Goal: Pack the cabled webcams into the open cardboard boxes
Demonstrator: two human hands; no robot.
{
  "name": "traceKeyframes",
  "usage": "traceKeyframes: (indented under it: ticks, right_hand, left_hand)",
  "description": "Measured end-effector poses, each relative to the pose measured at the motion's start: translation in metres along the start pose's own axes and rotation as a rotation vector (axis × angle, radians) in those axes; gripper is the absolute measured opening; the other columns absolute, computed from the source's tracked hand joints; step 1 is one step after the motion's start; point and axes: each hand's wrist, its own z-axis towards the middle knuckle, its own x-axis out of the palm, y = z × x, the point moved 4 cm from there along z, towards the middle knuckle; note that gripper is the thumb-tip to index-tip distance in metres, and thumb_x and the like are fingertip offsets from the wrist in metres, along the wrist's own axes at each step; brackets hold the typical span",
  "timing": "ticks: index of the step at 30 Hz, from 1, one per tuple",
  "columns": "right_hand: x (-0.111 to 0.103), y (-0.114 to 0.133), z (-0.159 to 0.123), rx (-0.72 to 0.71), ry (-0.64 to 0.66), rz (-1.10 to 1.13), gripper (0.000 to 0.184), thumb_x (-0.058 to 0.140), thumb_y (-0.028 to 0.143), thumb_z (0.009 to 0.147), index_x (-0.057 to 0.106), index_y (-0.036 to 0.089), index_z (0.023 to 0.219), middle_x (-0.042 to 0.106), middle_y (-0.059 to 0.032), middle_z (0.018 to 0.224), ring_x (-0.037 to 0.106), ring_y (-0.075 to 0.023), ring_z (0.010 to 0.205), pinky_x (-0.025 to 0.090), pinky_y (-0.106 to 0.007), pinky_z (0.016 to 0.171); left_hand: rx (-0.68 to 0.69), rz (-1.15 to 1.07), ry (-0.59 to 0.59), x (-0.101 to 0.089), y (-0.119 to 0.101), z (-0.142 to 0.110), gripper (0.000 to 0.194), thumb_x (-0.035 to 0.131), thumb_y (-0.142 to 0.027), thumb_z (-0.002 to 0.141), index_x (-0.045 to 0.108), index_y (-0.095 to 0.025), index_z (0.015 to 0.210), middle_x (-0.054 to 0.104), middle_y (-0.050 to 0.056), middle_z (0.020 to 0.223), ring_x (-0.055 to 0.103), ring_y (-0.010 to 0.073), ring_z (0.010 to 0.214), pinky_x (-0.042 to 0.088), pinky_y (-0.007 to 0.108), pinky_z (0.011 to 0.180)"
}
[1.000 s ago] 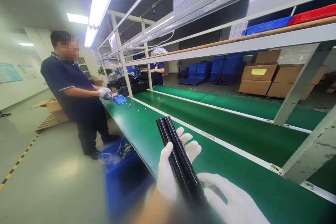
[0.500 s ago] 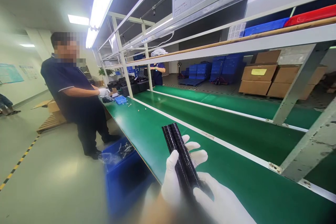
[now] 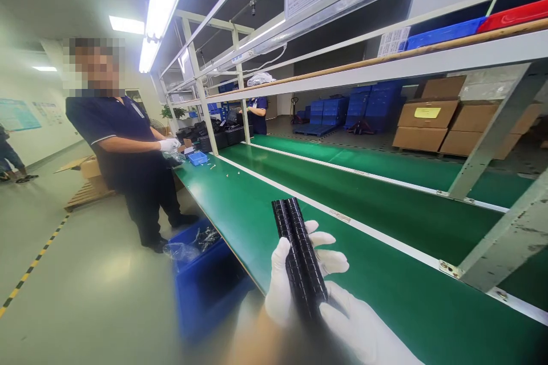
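Note:
A pair of glossy black ribbed tubes (image 3: 298,256), lying side by side, is held up at a slant over the green bench top (image 3: 274,199). My left hand (image 3: 280,279), in a white glove, cradles them from below. Its thumb presses on their left side, and its fingertips show past their right side. My right hand (image 3: 357,319), gloved in white too, pinches the right tube near its lower end. The near ends of the tubes blur out between my wrists.
On the left a co-worker (image 3: 128,154) stands at the bench, gloved hands around a clear bag. A blue bin (image 3: 209,296) stands below the bench edge. White shelf posts (image 3: 496,239) rise from the bench. A small blue tray (image 3: 197,158) sits at the far end.
The tubes and both my hands sit slightly further right in view, with the grip unchanged. The camera view has shifted a little. The co-worker's hands have moved slightly.

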Motion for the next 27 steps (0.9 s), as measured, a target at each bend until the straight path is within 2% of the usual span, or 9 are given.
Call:
traceKeyframes:
  ticks: [4,7,10,12,16,19,22,27]
  right_hand:
    - [0.011,-0.012,0.000,-0.023,-0.052,-0.025,0.036,0.041,0.049,0.092,0.071,0.028,0.096,0.068,-0.0030,0.082,0.065,-0.0254,0.072,0.055,-0.038,0.064]
    - [0.015,-0.017,0.004,-0.065,-0.084,-0.019,0.038,0.035,0.042,0.095,0.070,0.029,0.091,0.067,-0.0025,0.077,0.064,-0.0231,0.066,0.055,-0.036,0.060]
    - [0.008,-0.008,0.008,-0.076,-0.058,-0.016,0.039,0.035,0.041,0.096,0.069,0.028,0.082,0.067,-0.0017,0.077,0.063,-0.0218,0.067,0.055,-0.033,0.060]
    - [0.001,0.001,0.010,-0.043,-0.039,-0.009,0.039,0.035,0.042,0.096,0.069,0.028,0.082,0.067,-0.0021,0.080,0.064,-0.0220,0.070,0.055,-0.033,0.063]
    - [-0.004,0.008,0.012,0.047,-0.025,0.003,0.038,0.035,0.045,0.095,0.068,0.027,0.093,0.069,-0.0033,0.083,0.065,-0.0224,0.072,0.056,-0.033,0.065]
    - [0.000,0.001,0.011,0.058,-0.080,-0.040,0.034,0.039,0.046,0.094,0.066,0.027,0.100,0.070,-0.0035,0.085,0.066,-0.0232,0.074,0.055,-0.033,0.066]
    - [0.005,-0.007,0.010,0.039,-0.123,-0.111,0.030,0.040,0.044,0.094,0.065,0.027,0.097,0.070,-0.0029,0.081,0.066,-0.0229,0.071,0.053,-0.033,0.064]
    - [0.006,-0.011,0.010,0.017,-0.144,-0.217,0.030,0.039,0.042,0.096,0.065,0.028,0.087,0.067,-0.0015,0.072,0.065,-0.0212,0.062,0.051,-0.031,0.060]
  left_hand:
    - [0.026,-0.002,0.001,0.001,-0.002,0.002,0.054,0.042,-0.053,0.092,0.060,-0.013,0.123,0.071,0.011,0.105,0.071,0.0262,0.079,0.054,0.040,0.079]
    - [0.010,0.018,-0.072,-0.001,-0.005,0.005,0.050,0.042,-0.051,0.093,0.060,-0.014,0.121,0.070,0.008,0.101,0.069,0.0206,0.073,0.054,0.034,0.074]
    - [-0.003,-0.012,-0.152,-0.005,-0.010,0.009,0.044,0.047,-0.046,0.093,0.060,-0.015,0.121,0.066,0.005,0.095,0.063,0.0134,0.069,0.052,0.027,0.066]
    - [0.007,-0.074,-0.193,-0.008,-0.012,0.010,0.040,0.051,-0.041,0.092,0.060,-0.015,0.121,0.064,0.004,0.094,0.061,0.0110,0.070,0.052,0.024,0.067]
    - [0.051,-0.109,-0.240,-0.014,-0.010,0.009,0.034,0.058,-0.031,0.089,0.061,-0.016,0.119,0.063,0.004,0.095,0.061,0.0111,0.077,0.053,0.024,0.074]
    - [0.071,-0.088,-0.294,-0.017,-0.005,0.005,0.035,0.066,-0.028,0.084,0.061,-0.021,0.117,0.063,0.003,0.097,0.062,0.0127,0.078,0.054,0.026,0.075]
    - [0.064,-0.082,-0.340,-0.021,0.003,0.001,0.042,0.073,-0.026,0.077,0.061,-0.022,0.118,0.062,0.003,0.097,0.062,0.0136,0.078,0.055,0.027,0.074]
    - [0.018,-0.107,-0.324,-0.027,0.015,-0.004,0.041,0.075,-0.026,0.076,0.060,-0.026,0.115,0.060,0.004,0.100,0.062,0.0150,0.082,0.055,0.029,0.073]
